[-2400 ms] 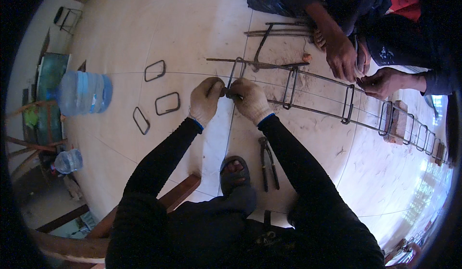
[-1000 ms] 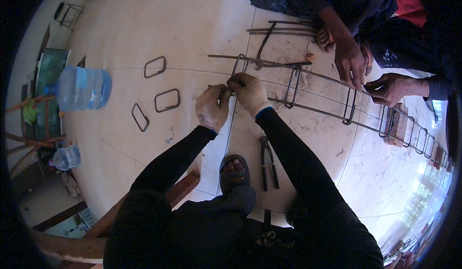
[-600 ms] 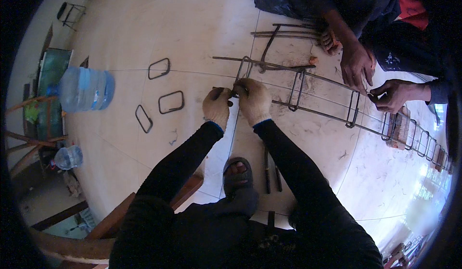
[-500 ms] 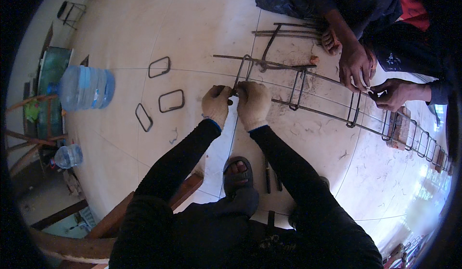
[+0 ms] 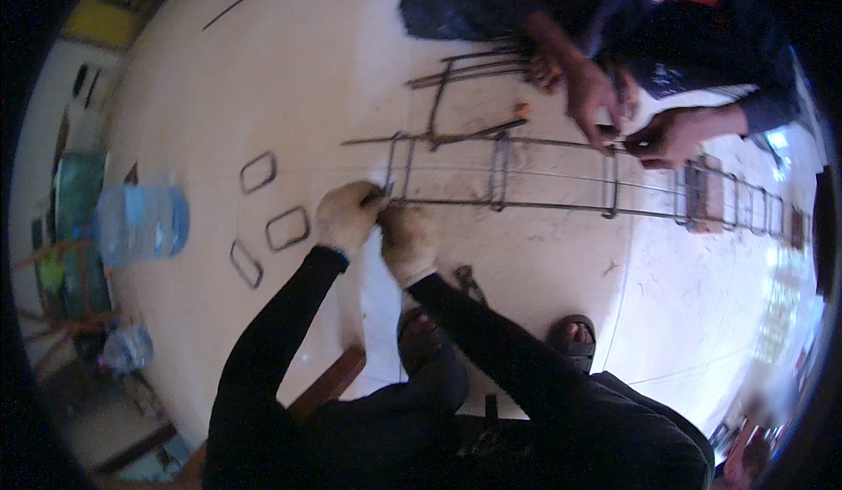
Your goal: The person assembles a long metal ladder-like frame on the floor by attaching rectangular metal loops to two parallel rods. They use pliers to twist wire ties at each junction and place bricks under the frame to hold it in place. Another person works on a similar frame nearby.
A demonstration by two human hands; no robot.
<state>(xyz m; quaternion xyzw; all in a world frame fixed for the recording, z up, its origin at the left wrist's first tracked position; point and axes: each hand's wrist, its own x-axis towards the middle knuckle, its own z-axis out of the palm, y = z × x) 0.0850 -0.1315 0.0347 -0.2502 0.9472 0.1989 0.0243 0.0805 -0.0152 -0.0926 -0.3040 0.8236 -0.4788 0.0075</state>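
A long cage of thin steel rods [image 5: 553, 206] and rectangular stirrups lies across the floor to the right. At its left end, my gloved hands meet at the lower corner of an upright steel stirrup [image 5: 406, 166]. My left hand [image 5: 346, 216] is closed there, fingertips pinching the stirrup beside the lower rod's end. Just right of it and nearer me, my right hand [image 5: 408, 243] is closed too; its fingers are bent out of sight and what they hold is hidden. Several loose stirrups [image 5: 268, 229] lie on the floor to the left.
Across the cage a co-worker's hands [image 5: 671, 135] work at another stirrup. Bricks [image 5: 704, 194] are under the cage. Bent bars [image 5: 441, 95] lie beyond it, and a dark tool [image 5: 471, 284] near my feet. A large water jug [image 5: 145, 223] stands left; a wooden beam [image 5: 338, 376] is close by.
The whole view has shifted, with the cage now lying straighter across it. My hands remain together by the end stirrup, slightly lower left in the picture. The co-worker's hands stay at their stirrup.
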